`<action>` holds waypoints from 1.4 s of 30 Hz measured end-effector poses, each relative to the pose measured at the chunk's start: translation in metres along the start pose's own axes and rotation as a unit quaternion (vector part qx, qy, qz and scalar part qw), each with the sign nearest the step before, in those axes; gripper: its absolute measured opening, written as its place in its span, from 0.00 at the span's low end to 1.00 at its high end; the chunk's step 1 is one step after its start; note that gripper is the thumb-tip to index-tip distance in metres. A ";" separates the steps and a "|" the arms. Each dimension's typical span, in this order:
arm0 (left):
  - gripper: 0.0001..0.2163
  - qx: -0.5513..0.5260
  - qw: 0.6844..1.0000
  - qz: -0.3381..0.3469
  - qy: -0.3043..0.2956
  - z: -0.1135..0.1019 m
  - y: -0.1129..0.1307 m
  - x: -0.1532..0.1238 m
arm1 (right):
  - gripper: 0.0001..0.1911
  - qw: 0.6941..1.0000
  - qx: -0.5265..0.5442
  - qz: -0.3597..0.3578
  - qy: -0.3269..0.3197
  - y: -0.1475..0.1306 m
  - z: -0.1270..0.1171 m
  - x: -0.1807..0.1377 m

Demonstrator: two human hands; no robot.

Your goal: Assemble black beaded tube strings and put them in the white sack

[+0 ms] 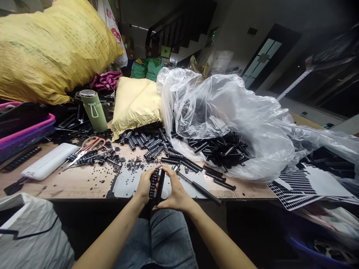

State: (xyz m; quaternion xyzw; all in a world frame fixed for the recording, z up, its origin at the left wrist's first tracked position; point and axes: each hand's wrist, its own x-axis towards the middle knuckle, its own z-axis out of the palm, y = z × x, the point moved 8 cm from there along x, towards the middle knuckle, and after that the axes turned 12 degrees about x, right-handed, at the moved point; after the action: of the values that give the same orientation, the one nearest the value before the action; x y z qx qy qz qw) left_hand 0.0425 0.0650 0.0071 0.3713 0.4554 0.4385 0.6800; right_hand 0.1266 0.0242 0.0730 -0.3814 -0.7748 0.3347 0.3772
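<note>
Over the table's front edge, my left hand (143, 186) is closed around a black cylinder with rows of small white characters (153, 184). My right hand (177, 192) grips a slim plain black bar (160, 186) between thumb and fingers, right beside that cylinder. The two parts run side by side; whether they touch is hard to tell. Beneath the hands lies a pale board (126, 183) sprinkled with tiny black rings. A hammer-like tool with a black handle (200, 188) rests on it, to the right of my right hand, its head partly hidden by my fingers.
Character-marked cylinders (154, 145) are heaped behind the board. Plain black bars (224, 149) spill from a clear plastic bag (252, 123). Scissors (84, 149), a white power bank (50, 160) and a green bottle (94, 112) stand left. Printed sheets (297, 190) overhang the right edge.
</note>
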 end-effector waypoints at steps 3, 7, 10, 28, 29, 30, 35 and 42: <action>0.14 -0.004 0.999 -0.031 0.003 0.005 -0.002 -0.005 | 0.58 1.000 0.023 0.008 -0.016 0.004 0.005 0.002; 0.13 0.016 0.997 -0.079 0.003 0.010 -0.004 -0.010 | 0.57 0.998 0.047 0.036 -0.010 0.015 0.009 0.000; 0.12 0.040 0.995 -0.090 0.003 0.008 -0.003 -0.006 | 0.55 0.997 0.040 0.063 0.023 0.024 0.010 -0.001; 0.19 0.714 0.573 0.398 -0.061 0.011 -0.006 -0.016 | 0.16 0.873 -0.354 0.314 0.119 0.072 -0.088 -0.087; 0.20 0.720 0.563 0.401 -0.065 0.011 -0.006 -0.016 | 0.17 0.886 -0.313 0.323 0.112 0.068 -0.084 -0.088; 0.20 0.727 0.552 0.402 -0.067 0.011 -0.007 -0.016 | 0.18 0.901 -0.268 0.323 0.111 0.063 -0.077 -0.088; 0.19 0.770 0.508 0.384 -0.042 0.015 -0.009 -0.018 | 0.19 0.912 -0.211 0.336 0.100 0.042 -0.043 -0.090; 0.26 0.787 0.494 0.369 0.006 0.038 -0.027 -0.027 | 0.20 0.946 -0.135 0.269 0.121 0.003 -0.029 -0.064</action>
State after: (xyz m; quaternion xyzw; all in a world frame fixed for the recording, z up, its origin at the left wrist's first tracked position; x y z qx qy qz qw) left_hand 0.0800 0.0267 0.0025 0.8842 0.4374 0.1109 -0.1205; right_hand 0.1786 -0.0218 0.0640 -0.6607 -0.6295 0.2678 0.3091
